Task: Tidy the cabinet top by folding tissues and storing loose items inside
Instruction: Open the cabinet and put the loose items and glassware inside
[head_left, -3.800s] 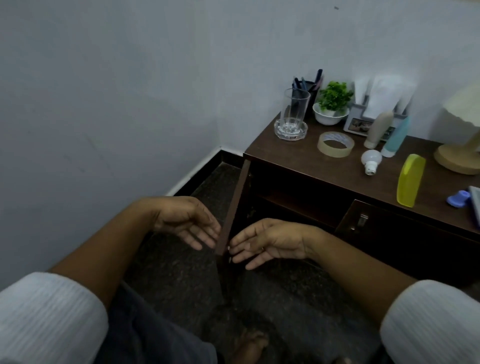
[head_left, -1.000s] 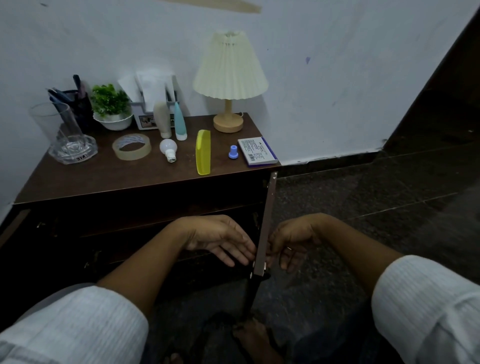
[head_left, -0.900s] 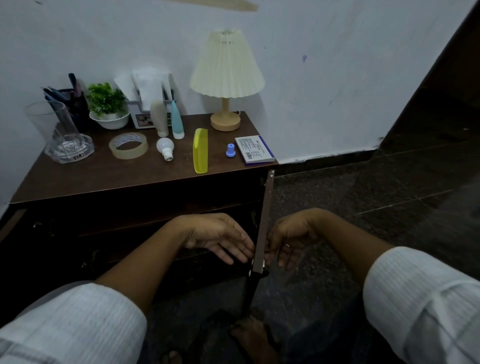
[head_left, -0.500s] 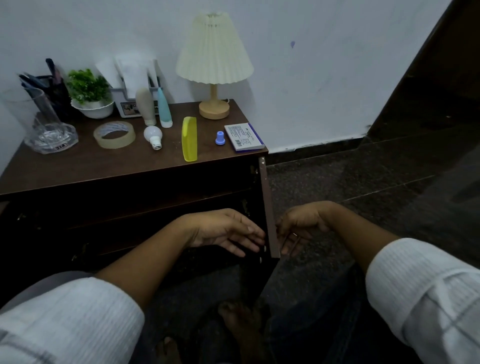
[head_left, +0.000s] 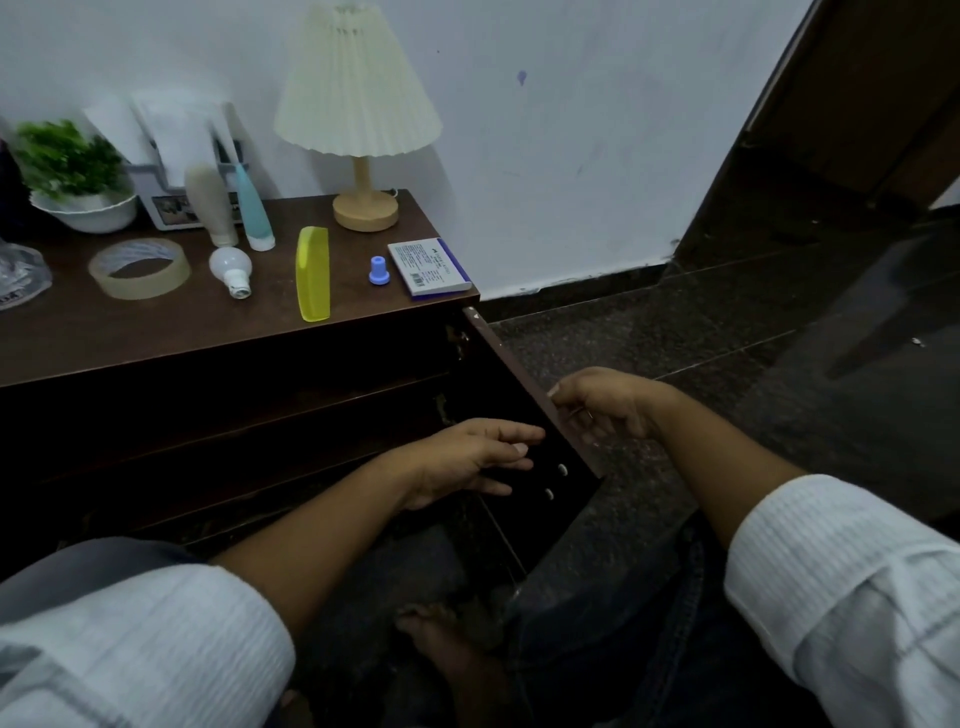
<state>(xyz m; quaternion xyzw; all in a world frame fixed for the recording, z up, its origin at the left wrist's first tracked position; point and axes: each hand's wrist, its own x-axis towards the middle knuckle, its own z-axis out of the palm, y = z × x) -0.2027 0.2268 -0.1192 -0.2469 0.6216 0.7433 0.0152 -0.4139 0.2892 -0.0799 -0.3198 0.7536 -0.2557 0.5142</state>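
Observation:
The dark wooden cabinet (head_left: 171, 338) carries loose items on its top: a tape roll (head_left: 139, 268), a light bulb (head_left: 231, 269), a yellow comb (head_left: 312, 272), a small blue cap (head_left: 380, 270), a white-and-blue box (head_left: 429, 266), two tubes (head_left: 212, 203) and a tissue holder (head_left: 171, 156) with white tissues. The cabinet's right door (head_left: 530, 415) stands swung wide open. My right hand (head_left: 602, 405) grips the door's outer edge. My left hand (head_left: 472, 460) rests flat against the door's inner face, fingers spread.
A pleated cream lamp (head_left: 358, 104) stands at the back of the top, a potted green plant (head_left: 72, 176) at the far left. Dark stone floor extends to the right, with a dark door frame (head_left: 852, 104) beyond. My bare foot (head_left: 447, 639) is below the door.
The right door has swung further outward to the right, my hands moving with it. Earlier I was at the left door. The view has shifted closer and rightward.

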